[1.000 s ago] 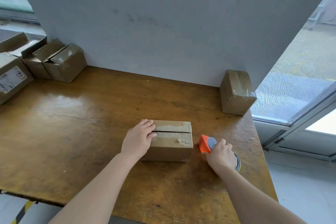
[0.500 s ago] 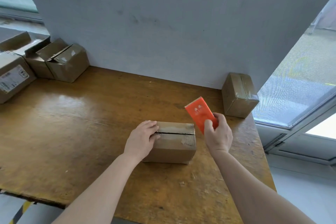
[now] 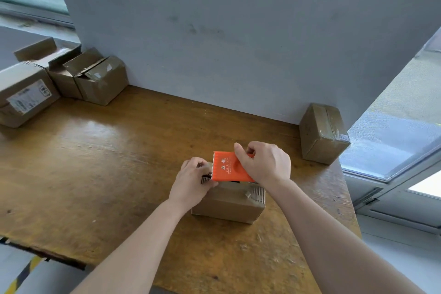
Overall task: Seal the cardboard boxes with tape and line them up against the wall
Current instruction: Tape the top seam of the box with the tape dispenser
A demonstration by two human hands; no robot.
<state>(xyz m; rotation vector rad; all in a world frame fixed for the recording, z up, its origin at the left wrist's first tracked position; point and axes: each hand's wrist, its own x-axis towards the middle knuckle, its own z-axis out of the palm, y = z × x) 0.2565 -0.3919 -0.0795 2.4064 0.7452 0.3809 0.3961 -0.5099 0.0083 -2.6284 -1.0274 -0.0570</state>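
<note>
A small cardboard box sits on the wooden table in front of me, its top seam mostly hidden. My right hand grips an orange tape dispenser and holds it low over the box top, serrated edge toward the left. My left hand curls over the box's left end, fingertips at the dispenser's toothed edge. Whether it pinches tape cannot be told. A taped box stands against the wall at the right.
Several open-flapped cardboard boxes cluster at the table's far left, one with a white label. The grey wall runs along the table's back edge. A glass door lies beyond the right edge.
My right hand lifted the orange dispenser from the table beside the box, raised it, then brought it down over the box top. My left hand curled its fingers at the box's left end.
</note>
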